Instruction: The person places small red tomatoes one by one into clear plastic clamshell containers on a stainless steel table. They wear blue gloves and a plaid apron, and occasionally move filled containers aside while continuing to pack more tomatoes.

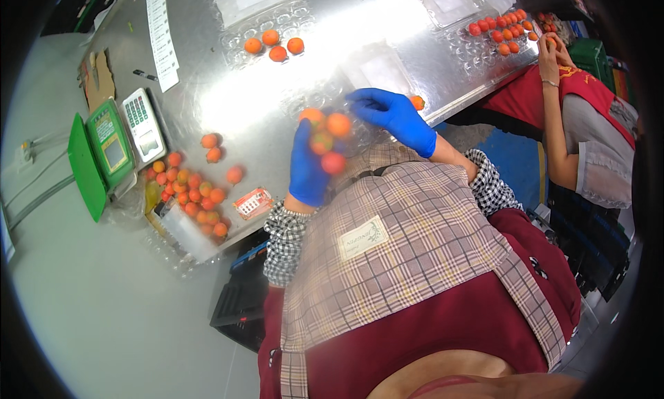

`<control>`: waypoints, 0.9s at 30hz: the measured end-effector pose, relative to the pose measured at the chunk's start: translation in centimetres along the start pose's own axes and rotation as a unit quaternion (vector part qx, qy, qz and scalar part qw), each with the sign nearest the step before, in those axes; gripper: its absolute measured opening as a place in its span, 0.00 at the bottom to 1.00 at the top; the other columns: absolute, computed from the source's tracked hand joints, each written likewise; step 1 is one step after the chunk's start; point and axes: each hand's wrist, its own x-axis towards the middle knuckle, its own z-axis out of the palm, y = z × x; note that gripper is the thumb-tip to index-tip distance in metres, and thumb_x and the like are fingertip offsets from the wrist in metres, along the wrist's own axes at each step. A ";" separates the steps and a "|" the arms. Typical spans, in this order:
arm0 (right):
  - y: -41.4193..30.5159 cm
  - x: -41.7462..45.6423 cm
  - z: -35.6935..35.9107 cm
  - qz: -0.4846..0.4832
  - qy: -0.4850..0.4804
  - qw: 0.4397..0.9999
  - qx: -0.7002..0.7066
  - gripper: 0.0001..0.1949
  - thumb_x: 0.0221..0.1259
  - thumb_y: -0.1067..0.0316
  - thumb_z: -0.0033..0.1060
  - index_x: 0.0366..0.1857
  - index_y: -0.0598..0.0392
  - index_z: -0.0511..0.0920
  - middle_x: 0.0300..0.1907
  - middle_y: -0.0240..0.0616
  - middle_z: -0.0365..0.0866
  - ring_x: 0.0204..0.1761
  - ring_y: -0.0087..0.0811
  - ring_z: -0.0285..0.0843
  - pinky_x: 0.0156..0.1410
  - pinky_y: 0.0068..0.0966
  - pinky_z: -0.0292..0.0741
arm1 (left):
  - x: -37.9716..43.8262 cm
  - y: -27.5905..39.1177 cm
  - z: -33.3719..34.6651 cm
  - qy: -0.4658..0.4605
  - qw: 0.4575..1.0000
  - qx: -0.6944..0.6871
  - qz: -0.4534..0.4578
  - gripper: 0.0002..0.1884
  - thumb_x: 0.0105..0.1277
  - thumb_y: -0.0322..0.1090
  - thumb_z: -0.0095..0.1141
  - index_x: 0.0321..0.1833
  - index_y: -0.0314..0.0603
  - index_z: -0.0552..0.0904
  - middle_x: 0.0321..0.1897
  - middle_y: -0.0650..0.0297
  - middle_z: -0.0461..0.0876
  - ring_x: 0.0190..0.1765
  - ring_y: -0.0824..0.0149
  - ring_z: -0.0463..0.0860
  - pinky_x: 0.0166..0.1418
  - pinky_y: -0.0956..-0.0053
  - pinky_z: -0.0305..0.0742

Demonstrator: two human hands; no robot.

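My left hand [309, 168], in a blue glove, holds several small orange-red tomatoes [338, 124], blurred, in front of my plaid apron [415, 228]. Close by on the right, my gloved right hand [395, 118] has its fingers apart and bent, with nothing visible in them. Beneath both hands lies a clear plastic tray with round hollows [324, 94]; the hands hide much of it. Its lid [374, 72] carries a pale panel. Beyond my right wrist, one orange tomato [417, 103] rests near the table edge.
Loose tomatoes [194, 194] crowd the left end of the steel table [192, 31], beside a green scale [108, 139] and a white keypad device [142, 123]. Farther back, a tray [233, 49] has several tomatoes. At right, a co-worker's hands [551, 54] hold fruit near another tray [461, 49].
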 end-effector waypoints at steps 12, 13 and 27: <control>-1.2 0.2 1.9 0.081 -0.150 0.979 0.113 0.28 0.73 0.56 0.54 0.75 0.50 0.67 0.67 0.33 0.75 0.65 0.26 0.72 0.66 0.26 0.71 | -1.1 0.6 2.0 0.027 0.999 0.005 0.023 0.28 0.79 0.56 0.43 0.68 0.39 0.73 0.56 0.61 0.81 0.39 0.71 0.80 0.43 0.74 0.79; -1.7 0.1 1.7 0.067 -0.174 0.977 0.107 0.28 0.75 0.55 0.51 0.75 0.49 0.66 0.67 0.33 0.75 0.66 0.26 0.71 0.66 0.25 0.71 | -1.1 0.6 2.0 0.026 0.999 0.009 0.026 0.28 0.79 0.56 0.43 0.68 0.40 0.73 0.56 0.60 0.81 0.39 0.71 0.80 0.43 0.74 0.79; 8.7 1.8 2.5 0.095 -0.084 0.979 0.159 0.19 0.81 0.55 0.42 0.63 0.53 0.76 0.54 0.32 0.80 0.61 0.24 0.74 0.67 0.27 0.71 | -0.1 -2.8 -3.9 -0.077 0.997 -0.024 0.003 0.25 0.80 0.56 0.43 0.64 0.43 0.75 0.50 0.65 0.81 0.50 0.68 0.80 0.55 0.69 0.78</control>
